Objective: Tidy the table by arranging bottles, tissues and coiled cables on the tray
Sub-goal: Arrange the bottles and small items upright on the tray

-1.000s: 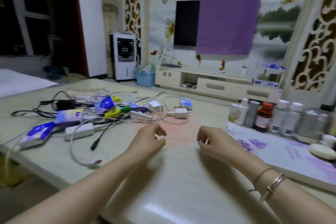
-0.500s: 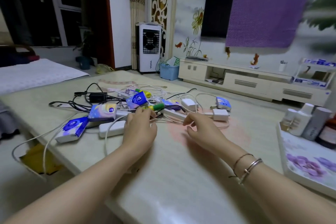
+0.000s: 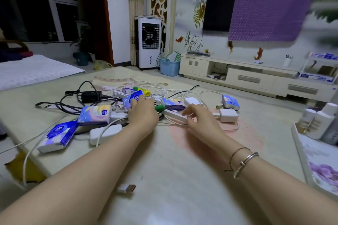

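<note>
A tangle of white and black cables [image 3: 192, 95] lies on the table with several blue tissue packs [image 3: 95, 114] among it. My left hand [image 3: 142, 113] reaches into the pile and its fingers curl onto one tissue pack [image 3: 132, 98]. My right hand [image 3: 199, 118] hovers with curled fingers over a white cable [image 3: 173, 124] and a white power strip [image 3: 172, 114]; whether it pinches either is hidden. The flowered tray [image 3: 300, 144] stands at the right edge, with white bottles [image 3: 321, 122] on it.
A white charger [image 3: 228, 115], a white power bank [image 3: 105, 133] and a black adapter [image 3: 90, 96] lie in the pile. A small USB stick [image 3: 126, 188] sits near me between my forearms. One cable hangs over the table's left edge [image 3: 27, 160].
My view swung left from the tray to the pile. Both hands moved forward from bare table into the cables, the left onto a tissue pack.
</note>
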A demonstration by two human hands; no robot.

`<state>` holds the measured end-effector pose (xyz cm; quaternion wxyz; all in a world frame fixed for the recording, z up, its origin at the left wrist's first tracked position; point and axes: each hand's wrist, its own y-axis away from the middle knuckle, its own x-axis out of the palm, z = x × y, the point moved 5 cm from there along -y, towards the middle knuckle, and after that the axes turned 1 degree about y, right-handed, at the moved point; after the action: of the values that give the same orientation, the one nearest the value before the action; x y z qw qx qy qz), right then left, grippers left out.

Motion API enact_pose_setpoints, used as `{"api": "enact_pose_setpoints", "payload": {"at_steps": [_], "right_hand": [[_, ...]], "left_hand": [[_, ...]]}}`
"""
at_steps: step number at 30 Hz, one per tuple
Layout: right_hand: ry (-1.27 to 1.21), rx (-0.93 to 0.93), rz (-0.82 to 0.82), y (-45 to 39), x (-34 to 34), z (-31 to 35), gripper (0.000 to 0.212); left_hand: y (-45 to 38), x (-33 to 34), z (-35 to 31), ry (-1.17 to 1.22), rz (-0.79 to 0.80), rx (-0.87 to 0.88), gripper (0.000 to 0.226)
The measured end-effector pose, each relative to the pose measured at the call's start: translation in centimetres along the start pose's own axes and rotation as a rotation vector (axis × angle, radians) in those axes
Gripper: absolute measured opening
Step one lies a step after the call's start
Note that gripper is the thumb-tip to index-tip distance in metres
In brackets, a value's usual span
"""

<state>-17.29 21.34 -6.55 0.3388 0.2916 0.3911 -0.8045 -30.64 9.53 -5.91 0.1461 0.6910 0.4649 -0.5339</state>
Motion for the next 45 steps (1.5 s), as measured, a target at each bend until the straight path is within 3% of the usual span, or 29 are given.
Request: {"api": "enact_pose_setpoints", "payload": {"at_steps": [4, 10, 16, 21, 26, 30, 34, 39, 45], "right_hand": [[-0.085, 0.052, -0.043, 0.4, -0.5, -0.4, 0.022], [-0.287, 0.143, -0.123, 2.3, -4.0, -0.5, 0.013], [-0.449, 0.17, -0.242, 9.3, -12.1, -2.1, 0.009], [-0.392, 0.22, -0.311, 17.9, -20.1, -5.5, 0.006], [-0.247, 0.306, -0.495, 27.1, -29.9, -10.1, 0.006], [-0.098, 0.368, -0.653, 32.8, -35.8, -13.0, 0.012], [0.081, 0.378, -0.761, 35.3, -40.1, -13.8, 0.016], [0.135, 0.437, -0.752, 36.4, -42.6, -14.7, 0.016], [0.186, 0.546, -0.776, 38.2, -43.8, -16.6, 0.02]], "left_hand": [[-0.5, -0.5, 0.0, -0.01, -0.012, 0.005, 0.023], [3.1, -3.5, -4.6, 0.32, -0.269, 0.258, 0.012], [10.3, -2.4, -14.7, 0.697, -0.003, 0.488, 0.011], [16.7, -0.3, -24.0, 0.849, 0.158, 0.611, 0.01], [24.4, 0.8, -35.5, 0.947, 0.286, 0.81, 0.009], [29.4, 2.9, -42.4, 0.956, 0.423, 0.886, 0.022], [32.0, 5.5, -45.8, 0.924, 0.501, 0.888, 0.025], [32.6, 8.3, -47.4, 0.889, 0.59, 0.782, 0.033], [34.1, 10.6, -49.4, 0.81, 0.583, 0.827, 0.028]]}}
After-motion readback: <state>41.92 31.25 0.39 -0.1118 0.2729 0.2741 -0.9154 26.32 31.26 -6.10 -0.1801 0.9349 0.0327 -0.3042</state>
